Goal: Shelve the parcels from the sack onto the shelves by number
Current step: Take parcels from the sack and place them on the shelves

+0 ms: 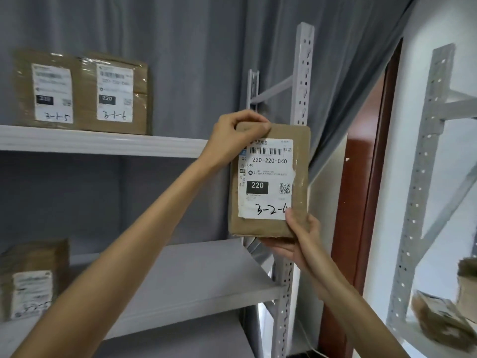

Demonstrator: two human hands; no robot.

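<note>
**Hands on parcel, label 3-2-?, held up for reading**

Left hand (241, 130): fingers curled over top-left corner of parcel (299, 156), pinching top edge. Right hand (296, 239): cups bottom-right corner, thumb lying on front face beside handwritten code, fingers under the base. Parcel upright between both hands, in the air, not on any shelf; front of the upright post (302, 73).

Handling (judged):
- Flat brown carton, taped w/ clear film. Looks light, since a corner pinch holds it.
- Stiff enough to stay flat; corners soft, slightly crushed.
- Tape film prob. slick; bare card and edges the better grip.
- Not obviously fragile; contents unknown.
- Best hold: opposite corners as now, or one hand under the base when sliding it in.

Label: white, printed 220-220-C40, black box 220, handwritten 3-2-, last digit covered by right thumb; cannot read.

Surfaces, rel. to hands:
- Upper shelf (103, 143), left of left hand at wrist height: two cartons (82, 91), codes 3-1-5 and 3-1-6 approx.
- Middle shelf (206, 280), below and left of both hands: grey, smooth, one carton (33, 277) far left, code blurred, seems 3-2-x. Likely slot for this parcel.
- Second rack (423, 177), right of right hand, well apart: loose parcels (438, 319) low down.

Room: grey curtain (180, 34) behind racks, red-brown door frame (361, 202) right of parcel.
</note>
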